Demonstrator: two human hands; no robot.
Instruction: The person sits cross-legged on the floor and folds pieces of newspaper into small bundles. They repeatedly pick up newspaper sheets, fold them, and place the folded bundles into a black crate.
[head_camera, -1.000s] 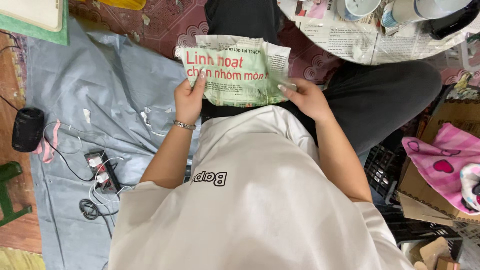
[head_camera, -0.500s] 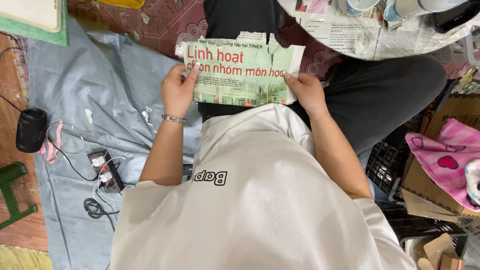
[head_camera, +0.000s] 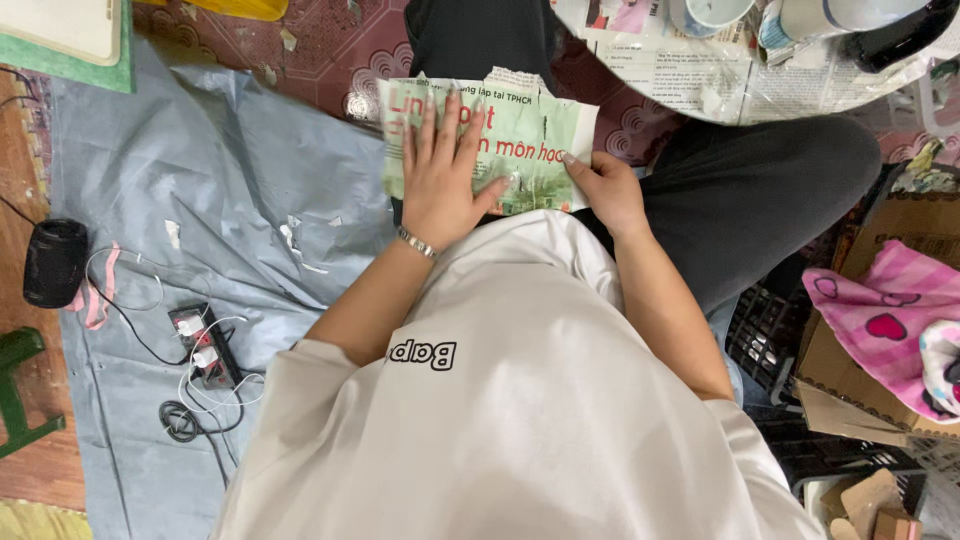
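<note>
**Two hands press a torn newspaper sheet flat on the lap**

The left hand (head_camera: 440, 175) lies open and flat on the newspaper sheet (head_camera: 520, 140), palm down, with the fingers (head_camera: 452, 118) spread over the red print. It grasps nothing; it only presses. A thin bracelet (head_camera: 418, 243) sits on its wrist. The right hand (head_camera: 608, 190) holds the lower right corner of the sheet, with the thumb on top; the other fingers are hidden, so I cannot tell how firmly it pinches. The sheet is greenish with red letters, its top edge is torn, and it rests on the person's lap, over the dark trousers (head_camera: 760, 200).

At the left, a grey cloth (head_camera: 200, 180) covers the floor, with a power strip (head_camera: 205, 347) and cables on it. At the upper right stands a round table (head_camera: 700, 85) covered with newspaper. At the far right, a pink cloth (head_camera: 880, 320) lies in a cardboard box (head_camera: 850, 385).
</note>
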